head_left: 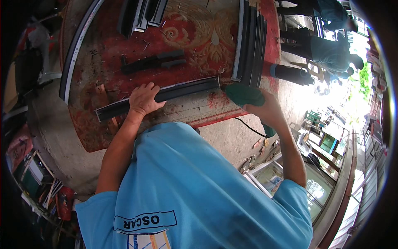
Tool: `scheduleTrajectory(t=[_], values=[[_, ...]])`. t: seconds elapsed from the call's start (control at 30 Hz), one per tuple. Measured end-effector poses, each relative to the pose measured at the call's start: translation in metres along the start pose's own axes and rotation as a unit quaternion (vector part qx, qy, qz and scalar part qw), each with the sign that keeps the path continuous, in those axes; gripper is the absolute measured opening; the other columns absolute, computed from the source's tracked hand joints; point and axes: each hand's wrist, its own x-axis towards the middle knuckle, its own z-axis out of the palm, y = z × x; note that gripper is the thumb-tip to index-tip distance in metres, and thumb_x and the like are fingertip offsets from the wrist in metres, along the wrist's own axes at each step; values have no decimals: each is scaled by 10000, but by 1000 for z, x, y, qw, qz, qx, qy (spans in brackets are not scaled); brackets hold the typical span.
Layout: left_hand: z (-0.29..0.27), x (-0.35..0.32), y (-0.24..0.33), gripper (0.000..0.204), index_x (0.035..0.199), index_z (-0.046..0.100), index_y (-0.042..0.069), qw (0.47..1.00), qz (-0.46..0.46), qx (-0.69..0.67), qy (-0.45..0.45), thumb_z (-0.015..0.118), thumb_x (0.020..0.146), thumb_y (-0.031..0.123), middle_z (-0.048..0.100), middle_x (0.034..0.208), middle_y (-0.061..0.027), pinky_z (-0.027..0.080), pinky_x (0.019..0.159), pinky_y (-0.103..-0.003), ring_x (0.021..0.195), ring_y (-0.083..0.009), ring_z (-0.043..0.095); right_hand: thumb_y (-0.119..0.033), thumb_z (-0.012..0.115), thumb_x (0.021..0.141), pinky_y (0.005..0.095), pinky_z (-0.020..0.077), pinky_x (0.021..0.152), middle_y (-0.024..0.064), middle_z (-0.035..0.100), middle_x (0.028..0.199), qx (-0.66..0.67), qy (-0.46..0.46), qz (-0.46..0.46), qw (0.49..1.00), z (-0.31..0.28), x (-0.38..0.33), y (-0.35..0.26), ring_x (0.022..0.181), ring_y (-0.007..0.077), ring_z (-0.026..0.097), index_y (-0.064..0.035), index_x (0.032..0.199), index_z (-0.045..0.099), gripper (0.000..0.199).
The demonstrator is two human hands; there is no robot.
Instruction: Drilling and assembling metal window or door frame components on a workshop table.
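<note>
Head view shows the person's left hand (pixel 143 98) laid over a dark metal profile (pixel 190 89), which lies slightly aslant along the near side of a surface (pixel 207 66) covered in red patterned carpet. That grip is closed down on the profile, fingers over it and the thumb along its near side. The right hand (pixel 268 108) has its grip clamped around a green power tool (pixel 244 95), its nose at the profile's right end; whether the tip touches the metal cannot be told. A black cord (pixel 251 128) runs beneath the tool.

A wooden strip (pixel 101 93) crosses under the profile's left part. Beyond it lie a dark two-handled hand tool (pixel 153 62) and scattered screws or nails (pixel 146 42), with a row of dark profiles (pixel 251 43) to the right and a smaller bundle (pixel 143 16) at the far edge.

The step in hand appears to be working the profile's right end with the tool while the left hand steadies it. The next move seems to call for firm downward pressure from the left, the nose squared to that end, and the cord kept free of the tool.
</note>
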Motion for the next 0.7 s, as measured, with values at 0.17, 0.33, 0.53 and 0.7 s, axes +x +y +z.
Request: scheduleTrajectory(t=[0.17,0.33,0.53,0.7], values=[[-1,-1,1,494,998,722,180,1000,-3,0,9,882,646,487,624,986,5,555,824,-409,966,-236,654,-311,863,720,378,567,897,155,773,1046,7,-24,26,999,-5,5,1,964,249,752,-4,1252,693,637],[1,0,-2,471,942,710,180,998,24,-1,60,882,613,470,616,917,-4,553,734,-415,860,-254,660,-304,848,717,392,572,894,176,768,1024,29,16,-22,999,8,3,11,948,281,757,-18,1268,683,643],[-2,0,2,495,973,725,180,1000,-18,3,-2,871,653,529,632,977,7,562,819,-417,958,-244,663,-303,852,716,409,571,913,213,753,1031,-61,30,-14,998,12,1,7,987,338,751,-30,1273,673,646],[0,2,0,494,954,713,175,1000,-4,-3,15,879,639,517,628,949,-4,559,781,-421,909,-253,664,-266,865,737,374,564,913,154,761,1059,9,25,-37,999,7,2,22,984,250,741,-21,1267,679,613]])
